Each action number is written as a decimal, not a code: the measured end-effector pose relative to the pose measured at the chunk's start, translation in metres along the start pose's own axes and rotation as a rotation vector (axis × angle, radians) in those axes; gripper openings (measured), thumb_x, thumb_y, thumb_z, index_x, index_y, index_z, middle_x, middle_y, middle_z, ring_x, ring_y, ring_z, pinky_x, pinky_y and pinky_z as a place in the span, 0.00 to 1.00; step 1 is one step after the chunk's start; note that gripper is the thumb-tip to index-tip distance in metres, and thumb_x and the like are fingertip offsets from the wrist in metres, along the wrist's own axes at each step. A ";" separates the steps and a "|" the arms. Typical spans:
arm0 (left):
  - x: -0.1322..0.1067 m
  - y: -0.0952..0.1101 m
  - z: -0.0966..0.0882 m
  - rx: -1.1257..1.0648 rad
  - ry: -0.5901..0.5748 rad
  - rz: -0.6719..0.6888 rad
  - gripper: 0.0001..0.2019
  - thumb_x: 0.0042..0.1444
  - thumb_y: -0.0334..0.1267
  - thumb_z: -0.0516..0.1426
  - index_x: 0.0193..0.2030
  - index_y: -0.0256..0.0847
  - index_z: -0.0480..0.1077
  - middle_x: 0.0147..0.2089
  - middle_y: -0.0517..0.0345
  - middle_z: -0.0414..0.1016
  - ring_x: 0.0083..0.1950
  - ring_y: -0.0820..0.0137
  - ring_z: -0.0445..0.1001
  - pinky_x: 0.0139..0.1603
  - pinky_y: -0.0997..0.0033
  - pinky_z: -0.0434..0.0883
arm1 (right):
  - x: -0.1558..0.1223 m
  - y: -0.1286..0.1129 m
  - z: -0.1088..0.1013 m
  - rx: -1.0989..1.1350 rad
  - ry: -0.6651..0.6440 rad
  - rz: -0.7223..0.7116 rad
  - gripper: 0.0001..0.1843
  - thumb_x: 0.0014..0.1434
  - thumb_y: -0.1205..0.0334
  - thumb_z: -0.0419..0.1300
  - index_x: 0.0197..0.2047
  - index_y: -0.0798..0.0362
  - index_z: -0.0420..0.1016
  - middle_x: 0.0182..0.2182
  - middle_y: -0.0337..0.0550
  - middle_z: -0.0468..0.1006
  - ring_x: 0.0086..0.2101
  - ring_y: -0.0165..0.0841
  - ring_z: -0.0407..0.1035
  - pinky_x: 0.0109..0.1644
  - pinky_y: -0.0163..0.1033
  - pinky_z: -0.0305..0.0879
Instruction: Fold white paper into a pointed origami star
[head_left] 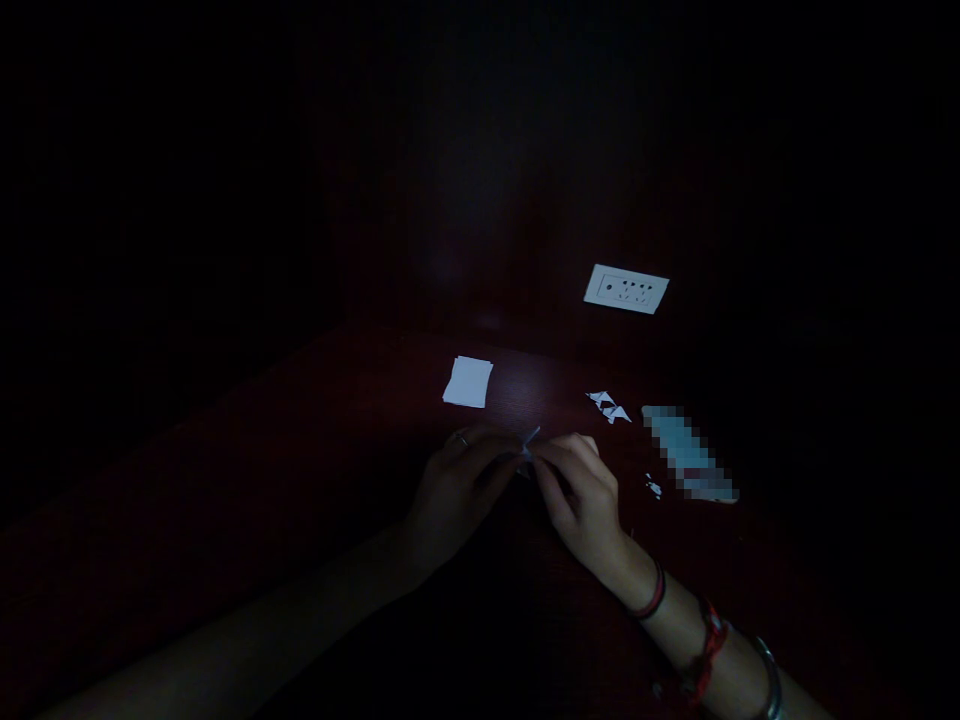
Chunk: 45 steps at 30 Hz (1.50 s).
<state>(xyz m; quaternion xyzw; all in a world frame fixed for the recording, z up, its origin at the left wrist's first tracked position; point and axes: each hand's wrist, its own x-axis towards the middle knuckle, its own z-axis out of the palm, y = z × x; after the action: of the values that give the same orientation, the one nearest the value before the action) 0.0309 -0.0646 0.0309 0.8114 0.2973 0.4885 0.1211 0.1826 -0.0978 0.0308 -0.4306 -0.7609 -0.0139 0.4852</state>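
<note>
The scene is very dark. My left hand (457, 490) and my right hand (581, 495) meet at the middle of a dark reddish table (262, 480). Both pinch a small pale piece of paper (529, 442) between their fingertips; only a thin edge of it sticks up. A ring shows on my left hand. Red bands and a metal bangle circle my right wrist.
A small stack of white square paper (469, 382) lies just beyond my hands. Small folded white paper bits (609, 406) lie to the right, another scrap (653, 487) nearer. A blurred-out pale object (690, 455) lies at right. A white socket plate (626, 289) sits behind.
</note>
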 end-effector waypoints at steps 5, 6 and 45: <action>-0.001 0.002 0.000 -0.005 0.016 -0.002 0.06 0.53 0.30 0.51 0.37 0.40 0.66 0.39 0.57 0.69 0.41 0.70 0.67 0.42 0.65 0.67 | 0.001 0.000 -0.001 -0.020 -0.017 -0.013 0.11 0.54 0.72 0.50 0.39 0.53 0.68 0.31 0.43 0.69 0.33 0.32 0.61 0.38 0.40 0.58; -0.001 0.002 0.000 -0.004 0.016 -0.002 0.06 0.53 0.30 0.51 0.37 0.40 0.66 0.39 0.57 0.69 0.41 0.70 0.67 0.42 0.65 0.67 | 0.001 0.000 0.000 -0.027 -0.023 -0.016 0.11 0.54 0.72 0.50 0.39 0.53 0.68 0.31 0.43 0.69 0.33 0.32 0.61 0.38 0.40 0.58; 0.003 -0.004 -0.005 -0.034 -0.063 0.027 0.07 0.51 0.29 0.54 0.37 0.41 0.63 0.33 0.62 0.71 0.33 0.77 0.71 0.34 0.79 0.69 | 0.011 0.001 -0.013 0.038 -0.166 0.031 0.04 0.54 0.66 0.52 0.32 0.54 0.67 0.31 0.42 0.68 0.34 0.32 0.62 0.38 0.39 0.60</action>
<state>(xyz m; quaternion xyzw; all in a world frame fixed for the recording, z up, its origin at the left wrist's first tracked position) 0.0260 -0.0600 0.0333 0.8281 0.2739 0.4694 0.1372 0.1912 -0.0960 0.0452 -0.4329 -0.7917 0.0438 0.4289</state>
